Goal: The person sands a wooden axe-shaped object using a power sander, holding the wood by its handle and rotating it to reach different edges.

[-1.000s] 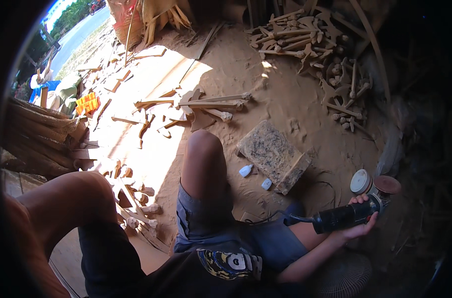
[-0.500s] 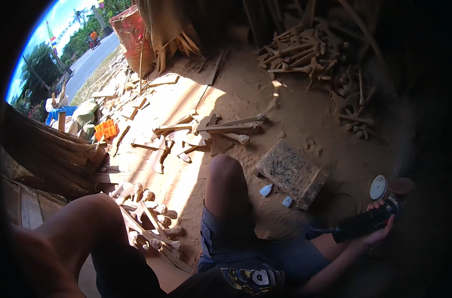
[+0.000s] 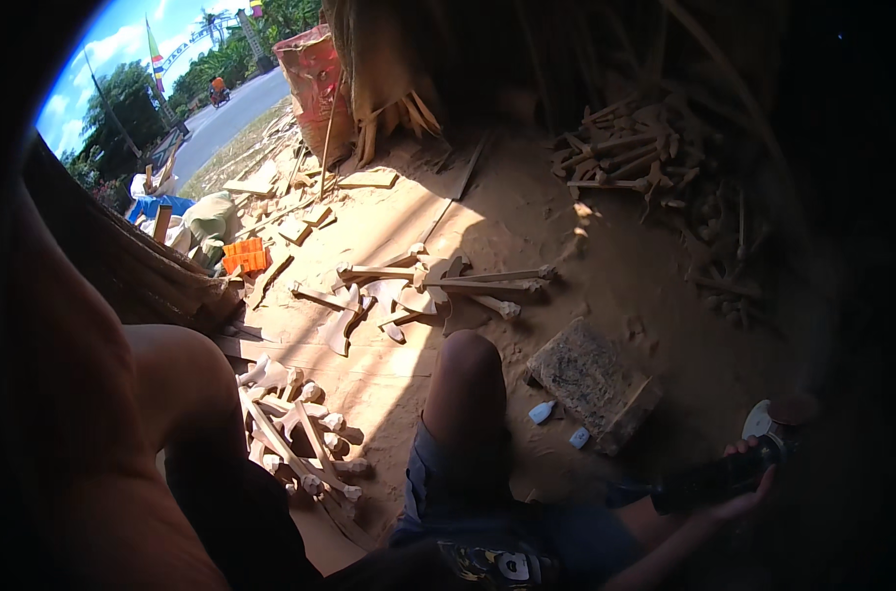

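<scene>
My right hand (image 3: 746, 499) is closed around the dark body of an angle grinder (image 3: 702, 481) at the lower right, beside my bent right leg. At the tool's head are a pale round disc (image 3: 758, 420) and a brownish round part (image 3: 792, 409), both dim in the shadow. My left arm (image 3: 74, 424) runs down along the left side, but its hand does not show. Near my left leg lies a pile of carved wooden pieces (image 3: 305, 433) with knobbed ends.
A worn block (image 3: 591, 379) sits on the dusty ground, with two small white pieces (image 3: 542, 412) beside it. More carved pieces (image 3: 428, 286) lie ahead, and a heap (image 3: 630, 148) is at the far right. A red sack (image 3: 315, 84) and an orange object (image 3: 246, 256) stand left.
The view has shifted, so the ground things appear lower and further right. My left arm has come further into view. The grinder stays in my right hand.
</scene>
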A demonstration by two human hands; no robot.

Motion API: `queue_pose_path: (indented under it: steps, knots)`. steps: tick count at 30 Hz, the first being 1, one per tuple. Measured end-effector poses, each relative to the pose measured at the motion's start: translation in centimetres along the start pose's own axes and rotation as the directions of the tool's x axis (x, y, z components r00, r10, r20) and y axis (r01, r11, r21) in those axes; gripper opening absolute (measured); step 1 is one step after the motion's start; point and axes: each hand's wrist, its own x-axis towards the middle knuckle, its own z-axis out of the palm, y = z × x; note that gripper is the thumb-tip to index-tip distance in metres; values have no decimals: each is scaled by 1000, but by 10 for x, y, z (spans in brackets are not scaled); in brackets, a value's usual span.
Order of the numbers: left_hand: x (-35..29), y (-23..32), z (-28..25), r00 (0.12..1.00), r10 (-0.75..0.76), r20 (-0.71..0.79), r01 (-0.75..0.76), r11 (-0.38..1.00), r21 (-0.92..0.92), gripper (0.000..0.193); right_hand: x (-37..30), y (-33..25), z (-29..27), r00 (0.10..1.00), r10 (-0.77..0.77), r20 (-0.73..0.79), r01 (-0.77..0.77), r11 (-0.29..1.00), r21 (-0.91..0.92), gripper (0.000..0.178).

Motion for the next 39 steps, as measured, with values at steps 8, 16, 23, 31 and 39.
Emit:
queue_pose_path:
  steps: [8,16,23,31,39]
  knots:
    - [-9,-11,16,1000,-3,-30,3,1000,-1,21,14,-11,-16,983,54,176,-56,998,9,56]
    - [-15,-21,45,986,22,-167,-18,1000,23,17,9,-15,-5,999,-19,41,21,999,-51,60]
    - [-79,-23,89,863,-54,-502,231,927,296,13,4,-26,-13,995,-10,97,4,998,67,55]
    - [-391,14,331,-185,-808,559,834,-430,-346,29,10,-38,-9,960,-256,-111,200,909,-366,48]
    - [-528,41,588,-526,-311,791,159,-950,-268,45,7,-26,38,897,-391,-205,239,820,-520,57]
